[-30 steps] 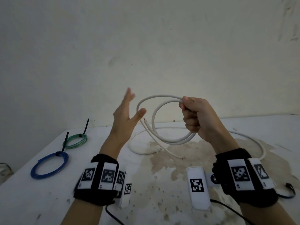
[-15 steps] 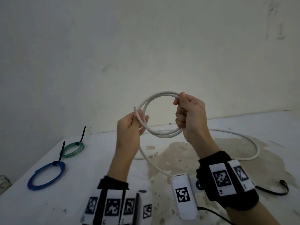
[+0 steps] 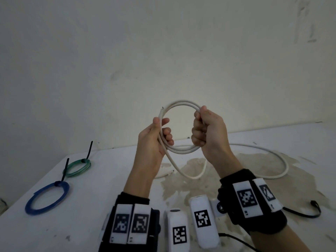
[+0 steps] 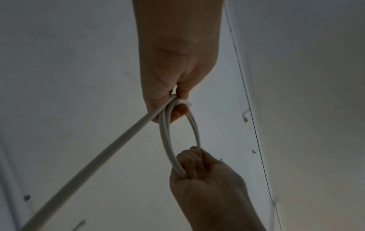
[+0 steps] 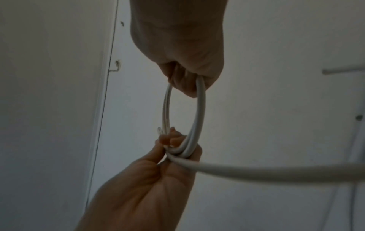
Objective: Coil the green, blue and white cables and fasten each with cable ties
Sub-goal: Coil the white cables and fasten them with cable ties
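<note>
Both hands hold a small coil of the white cable [image 3: 179, 104] up in front of the wall. My left hand [image 3: 160, 135] grips the coil's left side, thumb on the cut end. My right hand [image 3: 203, 131] is fisted around its right side. The uncoiled length [image 3: 280, 160] trails down and loops over the table. The wrist views show the same loop [image 4: 168, 140] [image 5: 199, 112] between left hand [image 4: 173, 100] [image 5: 173, 148] and right hand [image 4: 189, 164] [image 5: 187, 81]. The green coil [image 3: 77, 167] and blue coil [image 3: 47, 197], each with a black tie, lie at the left.
The white table [image 3: 91, 215] has a brown stain [image 3: 190, 184] in its middle. A loose black cable tie [image 3: 307, 212] lies at the right near my right wrist. The plain wall [image 3: 163, 51] stands close behind the table.
My left hand, open a second ago, has closed on the coil's left side. Both hands rose a little and the loops drew into a tighter, rounder coil.
</note>
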